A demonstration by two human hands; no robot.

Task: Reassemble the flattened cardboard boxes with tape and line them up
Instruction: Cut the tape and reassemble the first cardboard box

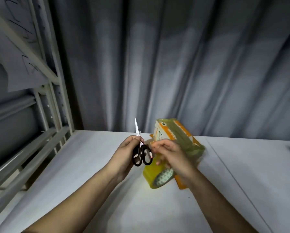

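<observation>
Head-worn view, forward-down, close over table (107,190)

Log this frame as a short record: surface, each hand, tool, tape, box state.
surface: white table, grey curtain behind
left hand: holds black-handled scissors, blades closed, pointing up
right hand: fingers curled at the tape end by the box; exact grip blurred
tape roll: yellowish, on the table under the right hand
box: orange and white, partly wrapped in tape

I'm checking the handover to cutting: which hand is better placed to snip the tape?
Left. The left hand already holds the black-handled scissors, blades pointing up, beside the orange-and-white cardboard box. The right hand is busy at the box above the yellow tape roll.
</observation>
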